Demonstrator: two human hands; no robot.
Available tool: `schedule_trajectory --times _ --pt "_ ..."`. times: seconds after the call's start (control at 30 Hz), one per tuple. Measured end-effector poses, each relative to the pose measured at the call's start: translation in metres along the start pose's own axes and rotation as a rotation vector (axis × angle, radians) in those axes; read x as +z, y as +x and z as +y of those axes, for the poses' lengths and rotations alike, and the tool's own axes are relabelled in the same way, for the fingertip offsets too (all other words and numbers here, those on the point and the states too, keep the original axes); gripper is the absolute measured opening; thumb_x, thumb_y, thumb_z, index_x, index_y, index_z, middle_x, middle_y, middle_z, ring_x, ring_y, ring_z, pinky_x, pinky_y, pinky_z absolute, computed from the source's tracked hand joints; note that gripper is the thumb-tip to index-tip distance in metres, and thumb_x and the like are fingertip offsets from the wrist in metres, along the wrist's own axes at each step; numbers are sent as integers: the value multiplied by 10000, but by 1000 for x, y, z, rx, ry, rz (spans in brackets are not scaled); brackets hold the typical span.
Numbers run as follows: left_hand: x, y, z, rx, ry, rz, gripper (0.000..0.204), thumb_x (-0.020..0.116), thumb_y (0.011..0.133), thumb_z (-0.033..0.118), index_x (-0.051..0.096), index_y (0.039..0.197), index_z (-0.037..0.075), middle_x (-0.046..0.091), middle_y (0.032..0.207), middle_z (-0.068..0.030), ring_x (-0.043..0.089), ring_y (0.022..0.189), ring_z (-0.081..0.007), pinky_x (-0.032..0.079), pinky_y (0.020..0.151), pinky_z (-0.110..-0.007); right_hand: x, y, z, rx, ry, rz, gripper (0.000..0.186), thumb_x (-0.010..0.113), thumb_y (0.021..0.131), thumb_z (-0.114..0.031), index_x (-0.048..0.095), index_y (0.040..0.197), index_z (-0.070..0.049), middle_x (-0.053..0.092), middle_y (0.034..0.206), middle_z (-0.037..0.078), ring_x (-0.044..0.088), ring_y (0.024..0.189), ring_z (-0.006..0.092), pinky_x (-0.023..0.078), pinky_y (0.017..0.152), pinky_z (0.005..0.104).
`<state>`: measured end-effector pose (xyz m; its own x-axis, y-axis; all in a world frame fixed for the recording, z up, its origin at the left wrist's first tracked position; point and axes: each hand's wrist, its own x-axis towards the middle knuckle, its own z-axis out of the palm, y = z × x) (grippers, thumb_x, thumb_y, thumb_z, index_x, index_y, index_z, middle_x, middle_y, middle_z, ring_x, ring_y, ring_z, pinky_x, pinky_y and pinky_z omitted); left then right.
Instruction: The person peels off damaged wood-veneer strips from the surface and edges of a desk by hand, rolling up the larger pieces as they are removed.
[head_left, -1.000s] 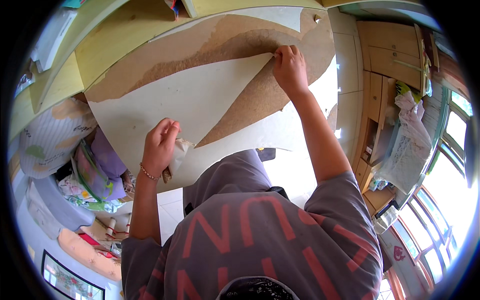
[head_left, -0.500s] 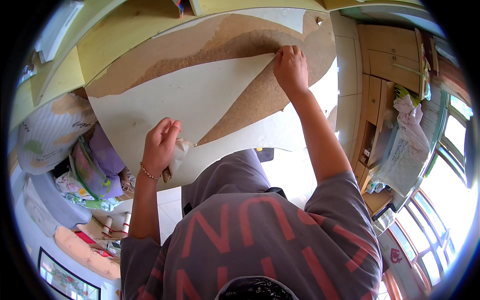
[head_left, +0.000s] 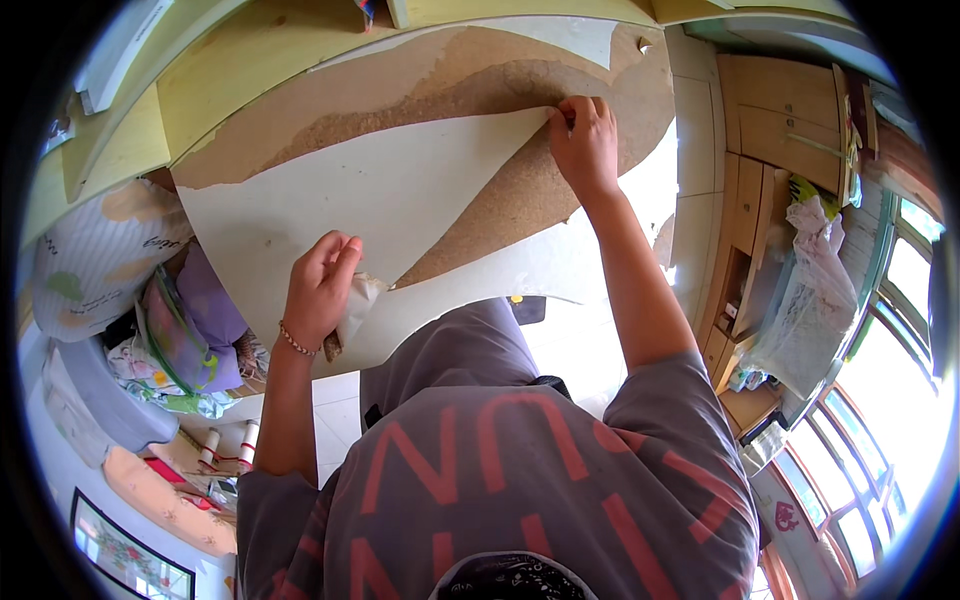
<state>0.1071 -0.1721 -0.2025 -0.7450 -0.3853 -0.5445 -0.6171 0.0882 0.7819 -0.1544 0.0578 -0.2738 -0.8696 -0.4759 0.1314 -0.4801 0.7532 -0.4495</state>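
A white surface sheet (head_left: 340,190) covers part of a curved desk top, and bare brown board (head_left: 505,205) shows where it is gone. My right hand (head_left: 584,148) is closed in a pinch on the sheet's pointed far-right corner. My left hand (head_left: 320,285) is closed near the desk's front edge. A crumpled pale scrap (head_left: 357,305) with a brown end sticks out beside its palm and seems gripped there; the fingers partly hide it.
A pale wooden shelf unit (head_left: 230,85) borders the desk's far side. Bags and a purple cushion (head_left: 208,305) are piled at the left. Wooden drawers (head_left: 785,100) and windows stand at the right, past a tiled floor (head_left: 697,135). My legs are under the front edge.
My right hand has shifted slightly nearer, its thumb and fingers still at the sheet's corner. The left hand is almost where it was.
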Motion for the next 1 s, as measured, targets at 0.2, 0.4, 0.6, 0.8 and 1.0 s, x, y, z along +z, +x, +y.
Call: schedule_trajectory --times 0.2,0.4,0.6,0.8,1.0 --pt "0 1 2 -18 12 -6 279 558 949 237 532 794 5 449 601 2 365 557 -59 333 529 -246 1 1 7 -8 84 -71 110 608 843 -143 607 873 -37 603 941 147 565 919 342 470 821 407" --pt "-1 0 -2 15 7 5 271 558 945 219 527 787 1 454 601 -8 370 560 -66 336 531 -248 -19 17 -18 69 -121 -217 233 558 934 -266 558 932 -32 611 858 157 618 815 326 498 707 420" --pt "-6 -2 -4 37 -7 -2 270 556 946 206 519 785 -7 473 615 -16 382 578 -67 352 543 -246 -25 37 0 -175 -359 -470 241 497 954 -264 575 877 -49 649 827 142 632 786 335 513 688 450" --pt "-6 -6 -3 -9 -47 -21 238 542 950 180 534 800 -5 501 662 -4 424 628 -58 371 590 -222 -31 33 -9 -271 -150 -548 184 515 918 -189 572 834 -36 626 771 176 625 753 340 502 666 447" --pt "1 4 1 66 -11 11 253 558 947 198 594 810 -13 600 706 -26 504 657 -75 409 622 -221 -37 -5 -42 -335 162 -492 144 589 871 -127 571 780 -17 602 702 168 608 653 332 505 597 416"
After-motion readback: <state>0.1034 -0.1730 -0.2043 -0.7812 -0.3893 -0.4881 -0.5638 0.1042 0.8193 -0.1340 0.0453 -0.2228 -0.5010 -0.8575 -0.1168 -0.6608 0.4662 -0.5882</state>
